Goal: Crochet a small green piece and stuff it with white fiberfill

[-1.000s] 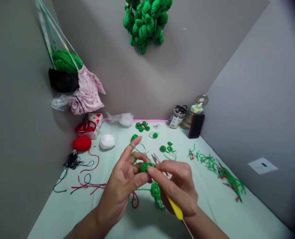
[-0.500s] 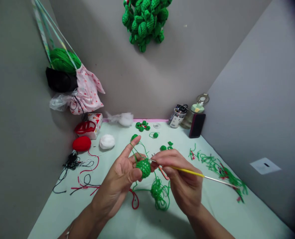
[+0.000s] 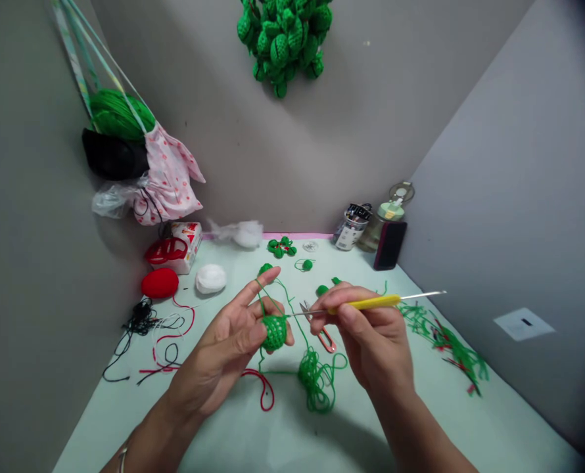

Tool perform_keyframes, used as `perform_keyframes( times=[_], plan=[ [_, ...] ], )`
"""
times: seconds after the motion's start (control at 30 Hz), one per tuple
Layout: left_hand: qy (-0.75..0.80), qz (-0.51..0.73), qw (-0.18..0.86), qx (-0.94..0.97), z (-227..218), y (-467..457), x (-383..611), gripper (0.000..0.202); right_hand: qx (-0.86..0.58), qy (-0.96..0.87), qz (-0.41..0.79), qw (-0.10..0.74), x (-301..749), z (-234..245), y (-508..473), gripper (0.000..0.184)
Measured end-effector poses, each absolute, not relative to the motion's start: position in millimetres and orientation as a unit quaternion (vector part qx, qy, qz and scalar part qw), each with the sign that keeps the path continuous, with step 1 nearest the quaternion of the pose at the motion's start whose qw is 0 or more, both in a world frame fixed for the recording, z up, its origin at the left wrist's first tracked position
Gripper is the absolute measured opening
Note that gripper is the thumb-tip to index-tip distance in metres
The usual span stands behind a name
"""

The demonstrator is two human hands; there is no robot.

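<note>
My left hand pinches a small green crocheted piece between thumb and fingers, with green yarn looped over the raised index finger. My right hand grips a yellow-handled crochet hook, held nearly level, its metal tip pointing left at the green piece. A loose tangle of green yarn lies on the pale green table just below both hands. Small scissors with a red handle lie under the hook.
Red yarn ball, white ball, black and red threads at left. Green crochet bits and jars by the back wall. Yarn scraps at right. A bag with green yarn and a green crochet cluster hang on the walls.
My right hand swung the hook from pointing down toward me to lying level, handle to the right, and moved slightly right. The green piece turned in my left fingers.
</note>
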State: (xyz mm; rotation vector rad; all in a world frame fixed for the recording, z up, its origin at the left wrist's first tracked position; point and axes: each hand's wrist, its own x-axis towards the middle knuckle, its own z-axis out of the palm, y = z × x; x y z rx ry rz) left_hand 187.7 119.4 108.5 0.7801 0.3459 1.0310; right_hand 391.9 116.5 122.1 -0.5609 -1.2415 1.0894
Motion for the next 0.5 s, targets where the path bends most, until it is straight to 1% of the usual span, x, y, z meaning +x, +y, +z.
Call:
perform_keyframes(
  times=[0.1, 0.17, 0.27, 0.37, 0.43, 0.5],
  plan=[
    [0.178, 0.48, 0.772, 0.377, 106.5, 119.6, 189.8, 0.069, -0.246, -0.502, 0.534, 0.634, 391.4, 124.3, 117.8, 0.012],
    [0.197, 0.488, 0.752, 0.396, 104.1, 119.2, 193.6, 0.077, -0.246, -0.492, 0.555, 0.624, 389.0, 122.9, 117.8, 0.013],
    [0.214, 0.504, 0.719, 0.428, 99.5, 117.3, 200.5, 0.089, -0.256, -0.538, 0.512, 0.619, 383.1, 117.2, 116.8, 0.013],
    [0.238, 0.528, 0.682, 0.447, 96.3, 114.7, 205.7, 0.093, -0.274, -0.592, 0.439, 0.618, 378.2, 110.9, 115.8, 0.013],
    [0.263, 0.54, 0.658, 0.454, 96.1, 113.6, 207.4, 0.095, -0.279, -0.601, 0.429, 0.614, 376.9, 108.1, 115.5, 0.014],
    [0.278, 0.545, 0.644, 0.459, 97.4, 113.5, 208.0, 0.095, -0.278, -0.592, 0.443, 0.613, 377.2, 106.8, 115.7, 0.013]
  ],
)
